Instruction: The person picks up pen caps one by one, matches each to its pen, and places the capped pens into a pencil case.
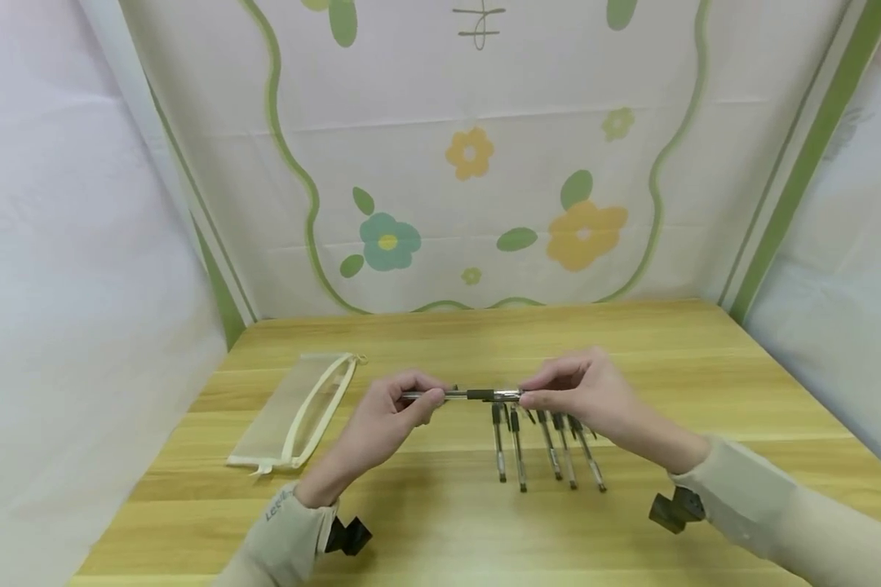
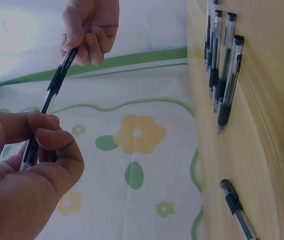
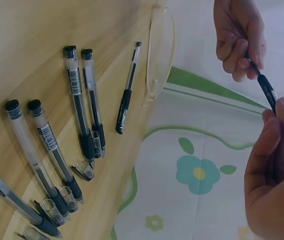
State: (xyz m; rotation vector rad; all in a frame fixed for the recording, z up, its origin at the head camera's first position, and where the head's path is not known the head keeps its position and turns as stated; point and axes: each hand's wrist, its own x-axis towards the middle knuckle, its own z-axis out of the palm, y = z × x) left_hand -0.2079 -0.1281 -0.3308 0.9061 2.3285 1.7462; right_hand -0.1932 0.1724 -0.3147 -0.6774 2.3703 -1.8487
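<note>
1. Far left: a flat, sheer zip pouch is laid on the wooden table. Its contents, if any, cannot be made out.
2. Left hand: the rear part of the held pen is pinched between thumb and curled fingers.
3. Centre: the held pen is suspended above the table, roughly level, spanned between both hands. Its dark grip sleeve is left exposed. It is judged light and stiff; the smooth clear barrel is expected to slip or roll more readily than the sleeve, which is judged the surest place for hold. The thin plastic at the capped end and the fine tip are rated the fragile parts; a straight pull or push along the axis is advised, without bending.
4. Between pouch and row, seen from the right wrist: a lone pen is set apart on the wood, apparently capped.
5. Right of centre: a row of five pens is laid out, tips bare and pointed away from the person, with loose caps scattered near the tips.
6. Right hand: the clear front end of the same pen is pinched between thumb and fingers.
</note>
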